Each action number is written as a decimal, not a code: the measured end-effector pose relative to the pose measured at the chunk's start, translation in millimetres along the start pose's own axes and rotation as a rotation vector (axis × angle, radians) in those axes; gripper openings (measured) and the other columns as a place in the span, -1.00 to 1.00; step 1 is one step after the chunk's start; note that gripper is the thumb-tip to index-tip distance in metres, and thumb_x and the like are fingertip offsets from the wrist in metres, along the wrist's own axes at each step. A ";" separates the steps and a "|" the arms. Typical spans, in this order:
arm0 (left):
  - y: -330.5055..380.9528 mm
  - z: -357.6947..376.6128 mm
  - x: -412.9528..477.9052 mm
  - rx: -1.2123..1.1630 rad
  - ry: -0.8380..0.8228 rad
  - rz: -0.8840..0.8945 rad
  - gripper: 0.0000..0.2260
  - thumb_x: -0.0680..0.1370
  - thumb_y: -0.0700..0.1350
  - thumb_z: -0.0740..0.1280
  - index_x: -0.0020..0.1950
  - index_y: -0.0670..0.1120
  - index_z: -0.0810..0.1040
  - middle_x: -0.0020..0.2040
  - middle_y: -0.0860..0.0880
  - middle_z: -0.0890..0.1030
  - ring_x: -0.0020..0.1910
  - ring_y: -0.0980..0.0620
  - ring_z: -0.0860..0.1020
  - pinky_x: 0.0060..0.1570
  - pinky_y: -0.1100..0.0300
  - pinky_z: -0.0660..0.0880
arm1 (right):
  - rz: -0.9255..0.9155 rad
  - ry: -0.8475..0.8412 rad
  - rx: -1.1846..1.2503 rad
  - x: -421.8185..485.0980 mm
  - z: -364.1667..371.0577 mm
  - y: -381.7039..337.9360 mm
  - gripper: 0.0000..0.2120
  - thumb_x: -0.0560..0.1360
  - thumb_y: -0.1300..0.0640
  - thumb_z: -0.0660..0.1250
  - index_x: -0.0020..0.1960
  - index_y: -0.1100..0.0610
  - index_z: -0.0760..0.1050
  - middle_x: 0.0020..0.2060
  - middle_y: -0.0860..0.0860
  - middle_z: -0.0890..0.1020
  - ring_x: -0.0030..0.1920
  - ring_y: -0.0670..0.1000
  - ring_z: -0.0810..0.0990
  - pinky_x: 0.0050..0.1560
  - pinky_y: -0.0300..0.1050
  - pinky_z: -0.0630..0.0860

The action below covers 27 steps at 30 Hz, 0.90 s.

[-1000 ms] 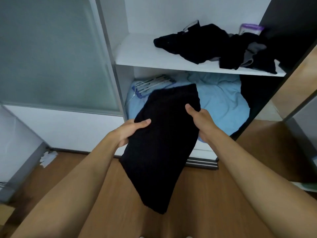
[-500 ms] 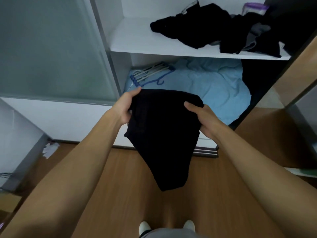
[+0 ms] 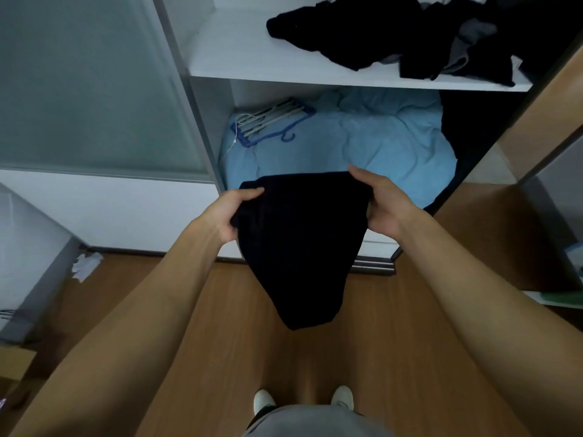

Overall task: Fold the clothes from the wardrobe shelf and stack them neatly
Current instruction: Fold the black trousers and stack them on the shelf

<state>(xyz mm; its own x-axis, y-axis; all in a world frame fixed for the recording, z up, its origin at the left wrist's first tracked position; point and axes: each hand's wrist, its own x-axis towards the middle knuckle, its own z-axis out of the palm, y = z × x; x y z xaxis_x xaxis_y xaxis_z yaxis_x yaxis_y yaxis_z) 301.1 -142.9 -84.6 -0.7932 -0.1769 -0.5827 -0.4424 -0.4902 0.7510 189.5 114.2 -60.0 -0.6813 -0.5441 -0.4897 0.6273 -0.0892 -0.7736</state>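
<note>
A black garment [image 3: 301, 244] hangs folded in the air before the open wardrobe, tapering down over the wooden floor. My left hand [image 3: 227, 214] grips its upper left corner. My right hand [image 3: 383, 205] grips its upper right corner, thumb over the top edge. On the white wardrobe shelf [image 3: 252, 66] above lies a loose heap of black and grey clothes [image 3: 410, 33], at the shelf's right half.
Under the shelf lies a rumpled light blue blanket [image 3: 362, 143] with blue and white hangers [image 3: 271, 121] on it. A frosted sliding door [image 3: 88, 86] stands to the left. Scrap of white paper [image 3: 85, 263] on the wooden floor [image 3: 220, 310].
Both hands have drawn the garment's top edge level and taut, and its hanging tail has become shorter. The view has tipped further down, showing my shoes.
</note>
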 end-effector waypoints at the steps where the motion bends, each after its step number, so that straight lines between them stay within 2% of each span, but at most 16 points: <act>1: 3.1 2.4 -0.1 -0.049 -0.008 -0.001 -0.85 0.54 -0.12 0.41 -0.07 -0.15 0.75 -0.05 -0.11 0.74 -0.14 -0.04 0.72 -0.25 0.13 0.64 | -0.028 -0.044 -0.044 -3.8 -1.5 2.4 -0.79 0.46 -0.04 0.49 -0.06 0.09 0.73 -0.08 0.02 0.71 -0.14 0.00 0.68 -0.15 -0.16 0.61; 3: 7.0 7.4 -0.5 -0.115 -0.031 0.006 -0.78 0.57 -0.11 0.38 -0.19 -0.13 0.77 -0.13 -0.08 0.73 -0.20 -0.02 0.72 -0.27 0.14 0.63 | -0.053 -0.090 -0.086 -9.2 -0.9 15.3 -0.73 0.45 0.02 0.50 0.09 0.13 0.70 0.05 0.08 0.72 -0.02 0.02 0.71 -0.07 -0.17 0.63; 5: 8.5 9.5 -1.9 -0.158 -0.049 0.021 -0.73 0.60 -0.05 0.35 -0.17 -0.13 0.77 -0.08 -0.09 0.73 -0.15 -0.03 0.72 -0.22 0.13 0.64 | -0.080 -0.037 -0.044 -11.7 1.5 29.2 -0.63 0.47 0.11 0.49 0.23 0.21 0.61 0.10 0.13 0.70 0.03 0.06 0.70 -0.04 -0.13 0.63; 7: 7.6 3.9 -5.0 -0.215 -0.139 0.040 -0.65 0.57 0.11 0.35 0.05 -0.15 0.74 0.12 -0.13 0.70 0.08 -0.08 0.69 -0.03 0.08 0.63 | -0.077 0.066 0.039 -13.1 5.2 35.4 -0.64 0.50 0.15 0.47 0.26 0.23 0.58 0.07 0.13 0.71 0.00 0.07 0.72 -0.10 -0.11 0.64; 8: 6.9 -1.2 -7.5 -0.235 -0.211 0.045 -0.54 0.52 0.20 0.36 0.18 -0.14 0.70 0.23 -0.15 0.65 0.21 -0.11 0.63 0.07 0.04 0.61 | -0.057 0.099 0.082 -13.6 7.4 35.9 -0.68 0.51 0.15 0.45 0.23 0.22 0.59 0.04 0.12 0.72 -0.03 0.06 0.72 -0.12 -0.10 0.65; 10: 2.7 -10.7 -11.7 -0.228 -0.314 0.063 -0.43 0.47 0.28 0.36 0.30 -0.10 0.63 0.33 -0.14 0.59 0.33 -0.12 0.55 0.16 0.01 0.57 | -0.006 0.134 0.147 -13.8 11.6 33.5 -0.79 0.53 0.15 0.42 0.13 0.21 0.62 -0.05 0.10 0.74 -0.12 0.05 0.74 -0.16 -0.09 0.66; 12: -4.1 -13.7 -11.4 -0.184 -0.292 0.084 -0.54 0.52 0.19 0.36 0.26 -0.09 0.66 0.31 -0.13 0.61 0.29 -0.10 0.58 0.12 0.05 0.58 | 0.044 0.132 0.159 -13.3 13.1 28.3 -0.86 0.56 0.14 0.38 0.03 0.20 0.63 -0.15 0.09 0.73 -0.21 0.05 0.73 -0.20 -0.07 0.67; 14: -10.3 -8.9 -9.2 -0.167 -0.142 0.091 -0.69 0.57 0.06 0.34 0.11 -0.11 0.73 0.22 -0.13 0.66 0.14 -0.08 0.67 -0.02 0.10 0.63 | 0.062 0.102 0.163 -14.2 9.1 22.5 -0.85 0.55 0.10 0.37 -0.04 0.18 0.63 -0.20 0.08 0.71 -0.24 0.06 0.71 -0.15 -0.05 0.68; 15: -13.0 -5.3 -7.3 -0.174 -0.076 0.085 -0.71 0.58 0.04 0.32 0.04 -0.12 0.75 0.18 -0.14 0.68 0.07 -0.08 0.69 -0.08 0.11 0.64 | 0.048 0.074 0.189 -15.4 5.6 20.0 -0.85 0.53 0.07 0.39 -0.05 0.17 0.62 -0.20 0.06 0.70 -0.23 0.05 0.69 -0.12 -0.06 0.67; 18: -16.2 6.4 -3.8 -0.246 -0.040 0.062 -0.59 0.61 0.14 0.25 0.02 -0.13 0.75 0.15 -0.16 0.69 0.07 -0.11 0.69 -0.12 0.07 0.65 | -0.046 0.030 0.242 -19.6 -5.9 22.2 -0.72 0.48 -0.02 0.44 0.08 0.13 0.61 -0.16 0.01 0.68 -0.18 0.00 0.68 -0.12 -0.11 0.64; 20: -16.6 9.4 -1.9 -0.273 -0.054 0.036 -0.48 0.61 0.26 0.20 0.04 -0.13 0.74 0.16 -0.17 0.68 0.09 -0.14 0.68 -0.13 0.04 0.66 | -0.064 0.036 0.132 -23.7 -6.7 27.7 -0.65 0.49 -0.06 0.44 0.17 0.14 0.63 -0.12 0.01 0.70 -0.19 -0.02 0.68 -0.17 -0.15 0.63; 24: -15.9 6.5 2.4 -0.275 -0.039 -0.046 -0.36 0.59 0.36 0.11 0.02 -0.12 0.76 0.11 -0.18 0.70 0.03 -0.16 0.70 -0.19 0.01 0.66 | -0.125 0.104 0.020 -20.3 5.8 36.5 -0.64 0.55 0.14 0.39 0.30 0.27 0.55 0.02 0.13 0.69 -0.05 0.08 0.69 -0.03 -0.04 0.66; 27: -15.6 6.5 3.6 -0.190 0.097 -0.090 -0.57 0.64 0.14 0.19 -0.07 -0.12 0.72 -0.07 -0.15 0.73 -0.20 -0.13 0.72 -0.31 0.07 0.63 | -0.141 0.150 0.065 -16.3 11.1 40.8 -0.74 0.54 0.25 0.37 0.22 0.22 0.57 -0.03 0.13 0.72 -0.09 0.08 0.71 -0.06 -0.01 0.67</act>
<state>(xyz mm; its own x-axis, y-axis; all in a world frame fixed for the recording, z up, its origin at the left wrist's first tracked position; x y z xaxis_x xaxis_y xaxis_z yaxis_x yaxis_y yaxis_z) 302.4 -130.3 -96.4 -0.7061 -0.2014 -0.6788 -0.4159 -0.6580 0.6278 230.3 110.2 -79.1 -0.8095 -0.3926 -0.4365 0.5414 -0.2116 -0.8137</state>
